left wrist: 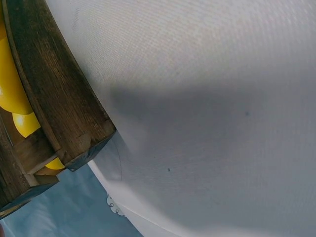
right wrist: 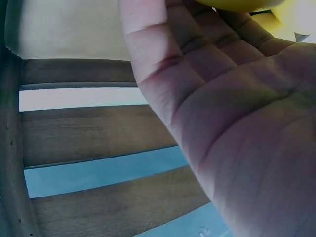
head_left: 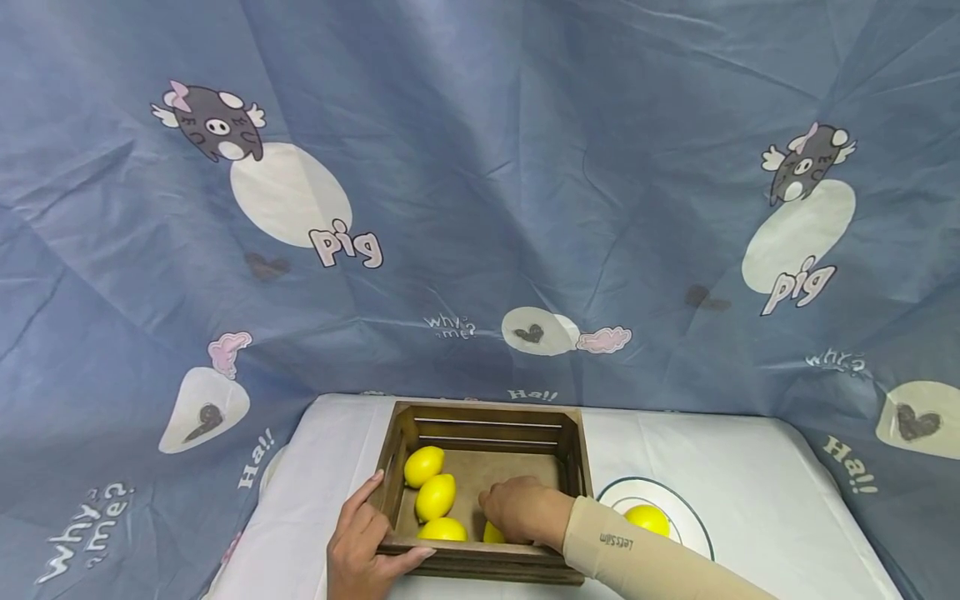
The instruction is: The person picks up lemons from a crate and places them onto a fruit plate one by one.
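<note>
A dark brown wooden crate [head_left: 498, 567] with slatted sides stands on the white-covered table. Along its left side lie several yellow lemons [head_left: 435, 498]. My left hand [head_left: 363, 542] rests at the crate's front left corner, thumb along the front rim and index finger against the left side. Inside the crate, toward the front, my right hand [head_left: 521, 510] reaches down with fingers curled round a lemon [head_left: 492, 534]. That lemon [right wrist: 239, 4] covers the fingertips in the right wrist view. The left wrist view shows the crate wall [left wrist: 57, 74], but not the left hand's grip.
To the right of the crate is a white plate [head_left: 693, 521] with a dark rim, partly behind the right forearm. Another lemon [head_left: 647, 520] lies on it. A blue printed cloth [head_left: 480, 208] hangs behind and at both sides of the table.
</note>
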`<state>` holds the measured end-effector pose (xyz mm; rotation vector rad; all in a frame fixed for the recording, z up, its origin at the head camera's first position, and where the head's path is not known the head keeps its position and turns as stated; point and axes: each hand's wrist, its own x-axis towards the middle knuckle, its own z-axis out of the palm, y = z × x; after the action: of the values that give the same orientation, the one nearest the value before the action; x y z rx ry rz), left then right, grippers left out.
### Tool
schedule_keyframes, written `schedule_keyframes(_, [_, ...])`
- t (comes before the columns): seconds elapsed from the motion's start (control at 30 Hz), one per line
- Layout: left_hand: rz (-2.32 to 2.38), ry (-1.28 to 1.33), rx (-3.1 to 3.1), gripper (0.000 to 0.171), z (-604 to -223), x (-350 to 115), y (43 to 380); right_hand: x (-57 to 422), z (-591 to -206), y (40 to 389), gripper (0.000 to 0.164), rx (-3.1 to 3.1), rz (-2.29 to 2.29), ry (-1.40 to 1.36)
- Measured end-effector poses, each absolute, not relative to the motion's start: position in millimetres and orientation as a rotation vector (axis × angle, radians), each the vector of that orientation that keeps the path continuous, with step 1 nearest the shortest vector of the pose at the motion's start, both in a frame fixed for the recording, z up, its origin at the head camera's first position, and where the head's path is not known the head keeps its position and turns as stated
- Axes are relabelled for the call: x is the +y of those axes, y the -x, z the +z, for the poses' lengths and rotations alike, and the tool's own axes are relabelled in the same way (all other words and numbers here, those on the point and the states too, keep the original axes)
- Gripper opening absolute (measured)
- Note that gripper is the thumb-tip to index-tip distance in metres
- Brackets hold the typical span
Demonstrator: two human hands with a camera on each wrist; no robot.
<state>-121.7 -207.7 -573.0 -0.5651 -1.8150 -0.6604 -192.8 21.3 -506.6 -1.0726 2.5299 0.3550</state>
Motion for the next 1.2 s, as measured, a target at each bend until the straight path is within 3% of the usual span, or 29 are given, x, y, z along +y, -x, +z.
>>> schedule_keyframes(1.2, [-0.672, 0.537, -1.843, 0.070, -575.6, -207.7, 119.5, 22.5, -503.5, 192.7, 0.026, 2.508, 0.245, 1.049])
